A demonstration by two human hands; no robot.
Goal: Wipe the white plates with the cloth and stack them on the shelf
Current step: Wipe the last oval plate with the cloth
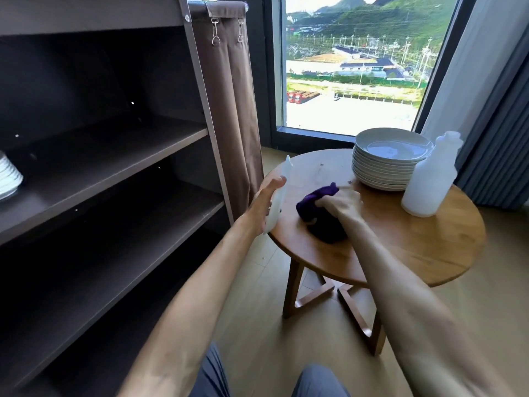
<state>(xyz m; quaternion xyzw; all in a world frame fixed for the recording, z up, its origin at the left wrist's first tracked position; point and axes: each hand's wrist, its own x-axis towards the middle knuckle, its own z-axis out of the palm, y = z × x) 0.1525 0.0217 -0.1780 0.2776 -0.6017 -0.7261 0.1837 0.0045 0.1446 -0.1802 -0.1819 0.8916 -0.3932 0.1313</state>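
I take the round wooden worktop (400,247) as my landmark. My left hand (264,206) holds a white plate (279,196) on edge just off the worktop's shelf-side rim, fingers stretched along its back and thumb presumably on the hidden face, so the plate stands nearly upright and turned toward my other hand, ready for wiping. My right hand (340,204) rests near the worktop's middle with its fingers curled and clamped on the bunched purple cloth (317,207), which lies on the wood; I judge I am gathering it into a pad before bringing it to the plate. At the worktop's window side the stack of white plates (389,161) waits within easy reach, and a translucent plastic bottle (429,179) stands touching or just beside it, toward the curtain. Away from the worktop, past the plate I hold, the dark shelf (114,156) stands open, with another pile of white dishes (8,176) at its far end, likely those already done.
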